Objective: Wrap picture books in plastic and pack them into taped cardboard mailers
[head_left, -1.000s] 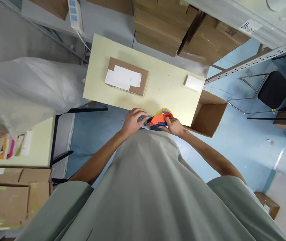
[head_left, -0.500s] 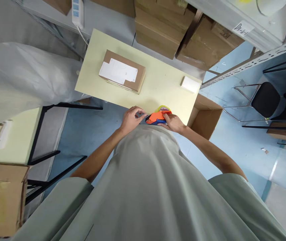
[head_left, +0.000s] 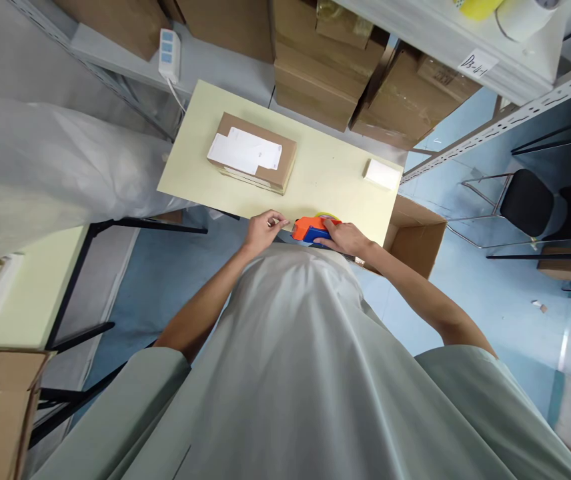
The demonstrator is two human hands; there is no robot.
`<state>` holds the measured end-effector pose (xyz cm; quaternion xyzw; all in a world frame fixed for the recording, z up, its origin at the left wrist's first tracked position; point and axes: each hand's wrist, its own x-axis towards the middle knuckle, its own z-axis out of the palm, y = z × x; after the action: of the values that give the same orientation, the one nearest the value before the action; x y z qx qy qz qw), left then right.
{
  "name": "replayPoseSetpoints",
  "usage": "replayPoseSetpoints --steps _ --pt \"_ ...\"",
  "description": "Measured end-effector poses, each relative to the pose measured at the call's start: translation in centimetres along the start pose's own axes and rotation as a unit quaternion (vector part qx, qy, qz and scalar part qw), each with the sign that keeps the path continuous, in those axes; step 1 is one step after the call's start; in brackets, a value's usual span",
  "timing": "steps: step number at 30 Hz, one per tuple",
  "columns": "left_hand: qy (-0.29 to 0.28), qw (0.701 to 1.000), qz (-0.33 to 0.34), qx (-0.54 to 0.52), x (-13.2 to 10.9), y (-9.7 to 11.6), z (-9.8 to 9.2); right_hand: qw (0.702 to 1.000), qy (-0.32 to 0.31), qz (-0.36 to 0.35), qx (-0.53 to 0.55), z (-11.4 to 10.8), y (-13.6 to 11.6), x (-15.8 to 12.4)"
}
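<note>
In the head view, my right hand is wrapped round an orange and blue tape dispenser at the near edge of the pale yellow table. A yellow-edged roll of tape shows behind the dispenser's body. My left hand is just left of the dispenser, thumb and fingertips pinched together; whatever is between them is too small to make out. Farther back on the table lies a closed cardboard box with white paper labels on top. A small white block-like item sits near the right end.
An open carton stands on the floor by the table's right end. Cardboard boxes line the shelf behind, beside a white power strip. A large translucent plastic bag bulges at the left. A black chair stands right.
The dispenser has turned in my right hand, so more of its blue side shows. My left hand stays pinched beside it. The whole view has shifted slightly.
</note>
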<state>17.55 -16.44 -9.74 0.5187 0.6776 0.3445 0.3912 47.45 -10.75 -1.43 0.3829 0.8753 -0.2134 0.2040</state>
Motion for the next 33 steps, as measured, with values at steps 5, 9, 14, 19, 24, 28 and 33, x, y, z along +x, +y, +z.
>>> replayPoseSetpoints --steps 5,9,14,19,24,28,33 --pt "0.071 0.996 -0.038 0.037 2.2 -3.2 -2.7 0.995 -0.026 0.085 -0.04 0.0 2.8 -1.2" --pt "0.101 0.993 -0.044 0.039 4.2 -4.0 -2.9 0.992 -0.001 0.121 -0.044 0.6 3.2 -0.4" --pt "0.129 0.99 -0.044 0.039 6.7 -4.1 -2.6 0.989 0.028 0.143 -0.041 0.7 2.2 2.0" --pt "0.143 0.988 -0.031 0.045 8.4 -4.7 -2.8 0.986 0.04 0.157 -0.023 0.4 1.9 3.7" --pt "0.148 0.987 -0.046 0.042 9.3 -4.7 -2.4 0.983 0.038 0.181 0.005 0.7 1.4 4.7" --pt "0.153 0.986 -0.059 0.035 9.3 -4.2 -2.2 0.977 0.04 0.208 0.01 1.4 0.7 5.0" --pt "0.154 0.98 -0.123 -0.009 9.2 -3.4 -2.7 0.974 0.013 0.228 0.003 1.8 -1.1 4.9"
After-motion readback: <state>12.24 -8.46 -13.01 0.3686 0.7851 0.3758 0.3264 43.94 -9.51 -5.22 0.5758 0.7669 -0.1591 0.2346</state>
